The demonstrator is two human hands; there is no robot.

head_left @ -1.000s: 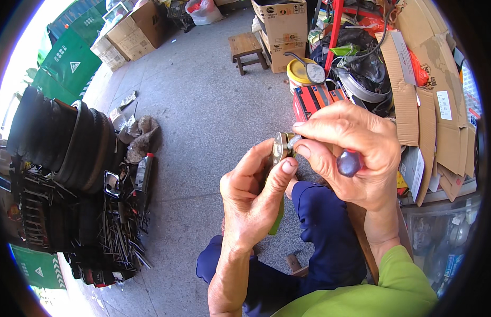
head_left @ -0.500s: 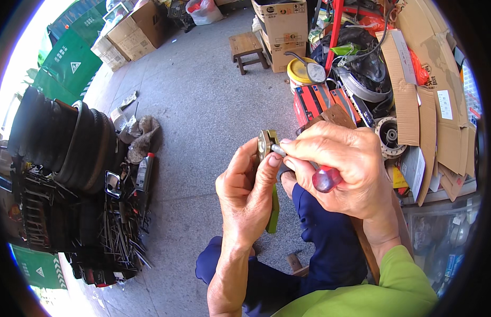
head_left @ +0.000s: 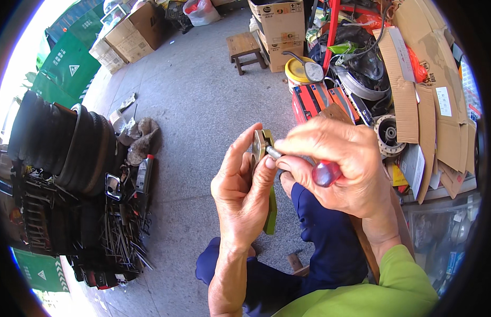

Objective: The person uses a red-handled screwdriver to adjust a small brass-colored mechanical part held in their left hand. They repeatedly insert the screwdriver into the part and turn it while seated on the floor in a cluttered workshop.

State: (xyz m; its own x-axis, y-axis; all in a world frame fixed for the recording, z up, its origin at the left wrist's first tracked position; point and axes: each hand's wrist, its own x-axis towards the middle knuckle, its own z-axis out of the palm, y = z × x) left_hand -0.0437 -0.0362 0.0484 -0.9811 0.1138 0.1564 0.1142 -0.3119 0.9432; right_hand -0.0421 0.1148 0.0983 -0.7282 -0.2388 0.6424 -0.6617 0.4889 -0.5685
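Note:
My left hand (head_left: 239, 198) is closed around a small brass-coloured metal piece (head_left: 261, 145) with a round face and a slot in its side. Thumb and fingers grip its edges. At that slot, my right hand (head_left: 346, 164) pinches a short grey metal pin (head_left: 273, 152) between thumb and forefinger, its tip at the opening. A clear red screwdriver-like handle (head_left: 326, 173) sticks out of the same hand; the rest of that tool is hidden in the palm. Below my left hand shows a flat green strip (head_left: 271, 212); whether it joins the metal piece I cannot tell.
On the left stand stacked black tyres (head_left: 50, 140), a heap of metal tools (head_left: 121, 232) and a grey bottle (head_left: 144, 174). Ahead are a wooden stool (head_left: 244, 50) and a yellow-lidded bucket (head_left: 296, 70). Red boxes (head_left: 309, 103), a wheel hub (head_left: 389, 136) and flattened cardboard (head_left: 435, 100) crowd the right.
My left hand and the metal piece have shifted slightly left, and its forefinger has straightened upward. The pin has moved a little left with it, still pinched by my right hand.

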